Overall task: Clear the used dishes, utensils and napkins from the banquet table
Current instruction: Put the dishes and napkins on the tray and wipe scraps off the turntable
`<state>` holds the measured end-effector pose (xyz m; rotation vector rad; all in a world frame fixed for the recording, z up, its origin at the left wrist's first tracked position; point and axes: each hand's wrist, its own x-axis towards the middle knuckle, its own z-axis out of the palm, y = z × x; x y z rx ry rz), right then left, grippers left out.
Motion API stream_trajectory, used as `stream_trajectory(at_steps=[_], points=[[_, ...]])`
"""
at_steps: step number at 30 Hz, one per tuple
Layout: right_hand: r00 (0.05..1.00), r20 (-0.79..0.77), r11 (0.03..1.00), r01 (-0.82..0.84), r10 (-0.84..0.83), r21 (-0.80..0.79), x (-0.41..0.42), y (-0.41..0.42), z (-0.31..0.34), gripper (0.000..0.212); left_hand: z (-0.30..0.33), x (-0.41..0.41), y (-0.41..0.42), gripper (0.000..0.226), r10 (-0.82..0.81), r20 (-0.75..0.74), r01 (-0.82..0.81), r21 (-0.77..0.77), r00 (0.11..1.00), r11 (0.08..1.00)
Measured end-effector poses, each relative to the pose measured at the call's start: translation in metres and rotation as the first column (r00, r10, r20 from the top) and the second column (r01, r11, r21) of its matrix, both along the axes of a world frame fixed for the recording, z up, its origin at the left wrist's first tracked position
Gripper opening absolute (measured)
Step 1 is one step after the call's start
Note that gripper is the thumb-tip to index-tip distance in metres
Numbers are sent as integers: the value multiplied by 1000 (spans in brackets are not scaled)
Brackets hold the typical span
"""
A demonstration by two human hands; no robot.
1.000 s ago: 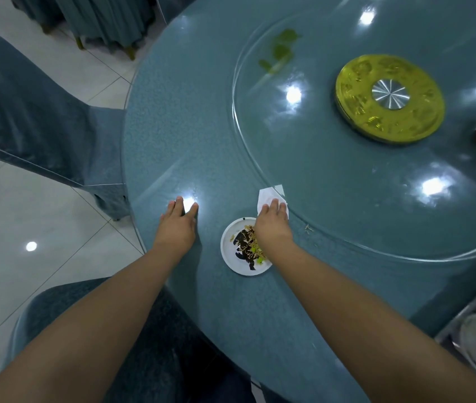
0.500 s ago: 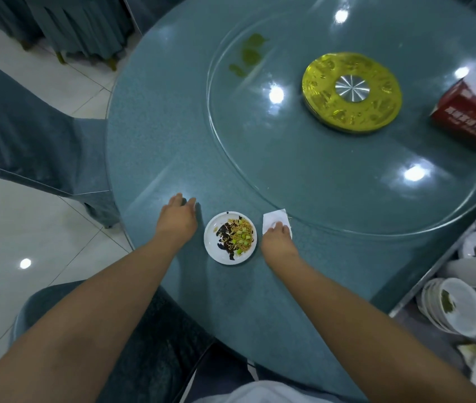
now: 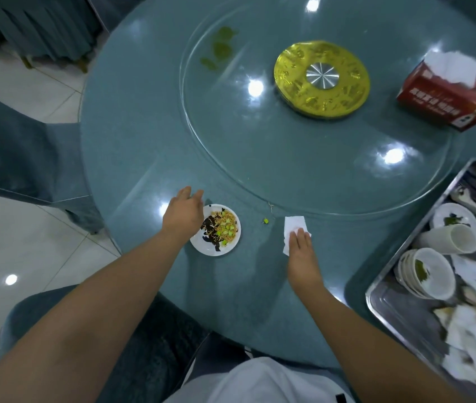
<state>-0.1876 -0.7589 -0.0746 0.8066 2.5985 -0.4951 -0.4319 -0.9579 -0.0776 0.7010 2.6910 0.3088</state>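
Observation:
A small white plate (image 3: 207, 248) with leftover noodles, dark sauce and green bits sits near the front edge of the round teal table (image 3: 132, 126). My left hand (image 3: 183, 212) hovers over the plate's left rim with relaxed fingers, holding nothing. To the right lies a white napkin (image 3: 294, 225); my right hand (image 3: 300, 251) presses flat fingers on its near part. A small green food scrap (image 3: 265, 220) lies between plate and napkin.
A glass turntable (image 3: 303, 158) with a gold hub (image 3: 321, 80) fills the table's middle; a red tissue box (image 3: 449, 91) stands on its right. A metal tray (image 3: 382, 289) at right holds stacked bowls (image 3: 425, 271), cups and crumpled napkins. Covered chairs (image 3: 18, 146) stand left.
My right hand has slid the napkin to the right, away from the plate. My left hand has moved from the bare table onto the plate's left side. The view has swung right, showing the tray.

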Motion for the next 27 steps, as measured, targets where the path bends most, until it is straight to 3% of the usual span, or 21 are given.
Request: stream_trajectory(at_steps=[6, 11, 22, 27], points=[[959, -169, 962, 194, -227, -195, -13, 6, -12, 68, -18, 6, -36, 39, 119, 58, -121, 32, 991, 992], [926, -242, 943, 234, -291, -237, -45, 6, -21, 66, -26, 23, -62, 34, -12, -56, 17, 107, 998, 994], [964, -231, 979, 87, -130, -186, -96, -11, -21, 72, -35, 33, -73, 36, 35, -5, -34, 81, 999, 996], [984, -176, 991, -52, 30, -125, -92, -16, -22, 66, -37, 29, -74, 41, 89, 60, -93, 65, 994, 994]])
